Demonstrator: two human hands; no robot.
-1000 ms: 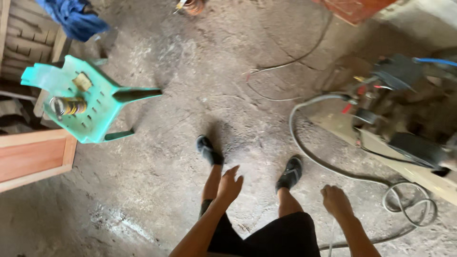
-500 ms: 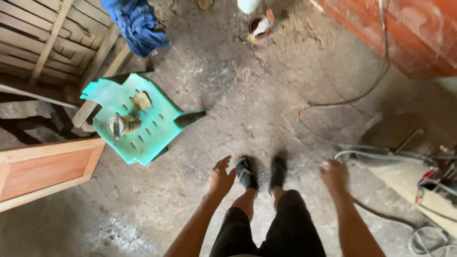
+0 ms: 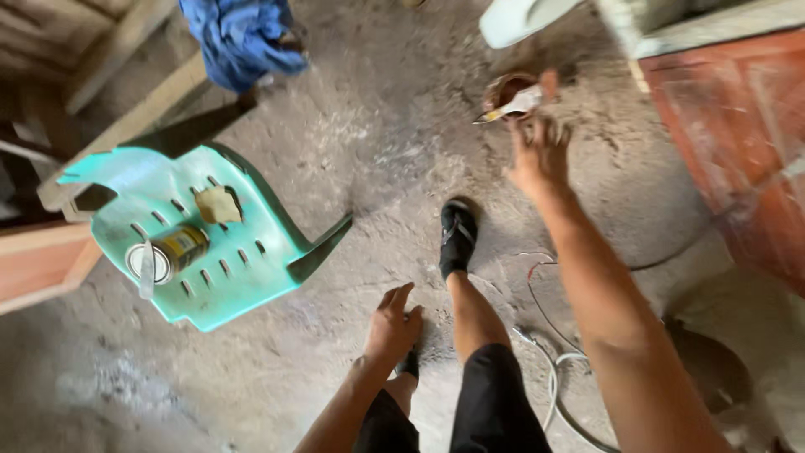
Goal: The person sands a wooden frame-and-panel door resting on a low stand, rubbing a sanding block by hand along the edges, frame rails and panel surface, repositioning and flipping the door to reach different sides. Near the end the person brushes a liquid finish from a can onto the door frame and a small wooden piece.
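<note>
My right hand [image 3: 537, 151] is stretched out ahead with its fingers spread, just short of a small brown-stained cup [image 3: 507, 91] on the floor with a flat stick resting in it. Hanging by my thigh, my left hand [image 3: 394, 325] is empty with loose fingers. I stand on a dusty concrete floor [image 3: 377, 143] in dark shoes, one foot [image 3: 457, 237] forward. To my left a turquoise plastic chair [image 3: 251, 260] carries an open tin can [image 3: 163, 253] on its side and a folded yellowish pad [image 3: 216, 204].
Blue cloth [image 3: 243, 38] hangs over wooden slats at the top left. A reddish wooden panel [image 3: 738, 134] stands at the right, another wood board [image 3: 38, 264] at the left edge. A pale hose and thin wires [image 3: 549, 369] lie beside my right leg.
I have stepped forward and the view has swung. My right hand rose from beside my hip and reached out to the stained cup; my left hand stayed low.
</note>
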